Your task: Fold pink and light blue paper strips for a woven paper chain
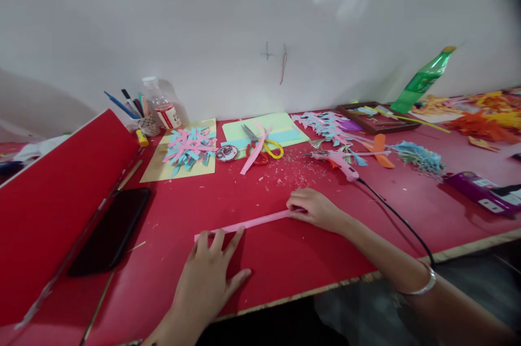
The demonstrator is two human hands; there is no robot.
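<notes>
A long pink paper strip (262,220) lies across the red table in front of me. My left hand (205,275) rests with spread fingers, its fingertips on the strip's left end. The right end of the strip is pinched between the thumb and fingers of my right hand (313,209). Beyond the hands lie scissors (260,144) with red and yellow handles, a loose pink strip lying across them. A pink hot glue gun (336,163) rests beyond my right hand, its black cord running to the table's front edge.
A black phone (112,229) lies at left beside a raised red panel (69,210). Pink and blue paper pieces (190,149) are heaped on a yellow sheet. A purple power strip (482,191) and a tilted green bottle (423,82) are at right. A white partition (228,47) stands behind.
</notes>
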